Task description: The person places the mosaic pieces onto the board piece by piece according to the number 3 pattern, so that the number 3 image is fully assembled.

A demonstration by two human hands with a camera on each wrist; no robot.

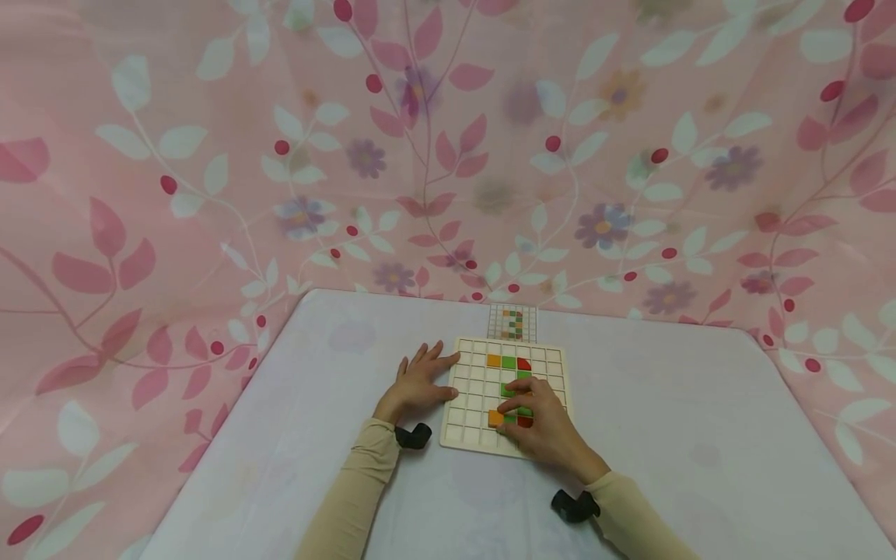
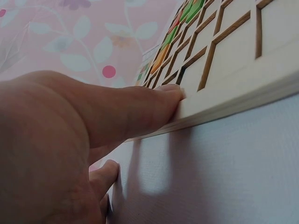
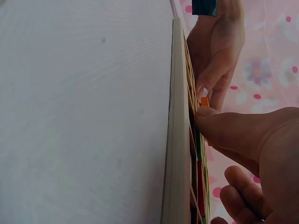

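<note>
A: Left hand (image 1: 418, 381)?
B: Fingers spread flat, tips pressing the left edge of the grid board (image 1: 467, 424), which lies mid-table (image 1: 700, 420) near the curtain.
A: Right hand (image 1: 542, 424)?
B: Over the board's lower rows, thumb and forefinger pinching a green tile (image 1: 509, 389). An orange tile (image 1: 495, 418) sits just beside the thumb.

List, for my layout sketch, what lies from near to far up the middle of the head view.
Right hand on the coloured tiles, wooden grid board, small pattern card, far edge of the table, pink flowered curtain.
</note>
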